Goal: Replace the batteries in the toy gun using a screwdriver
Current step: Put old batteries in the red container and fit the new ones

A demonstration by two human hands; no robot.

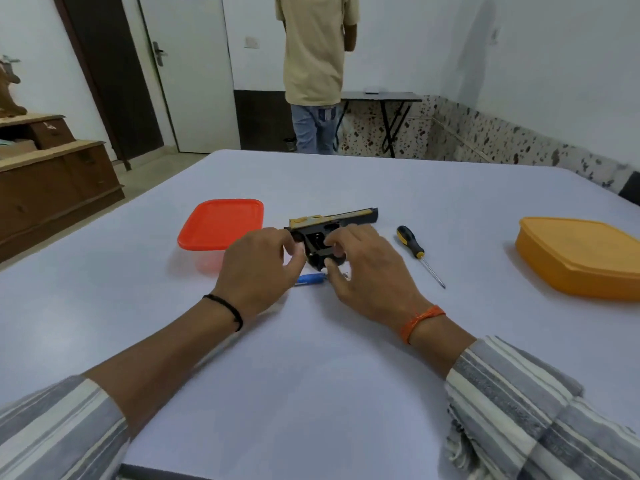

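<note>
— Which colours are seen on the table [346, 341]?

— A pale lilac-grey surface is shown. The toy gun [332, 226] is coloured black with a gold top. The screwdriver [414, 245] handle is banded black and yellow. A blue battery [310, 278] is glimpsed between the hands.

— And the boxes?

— One container [221, 225] is lidded in orange-red; the other box [585, 258] is yellow-orange throughout.

— What is worn?

— Grey-and-white stripes are carried on both sleeves [540, 403]; a black band [227, 308] is seen on the left wrist — an orange thread [420, 322] on the right.
</note>
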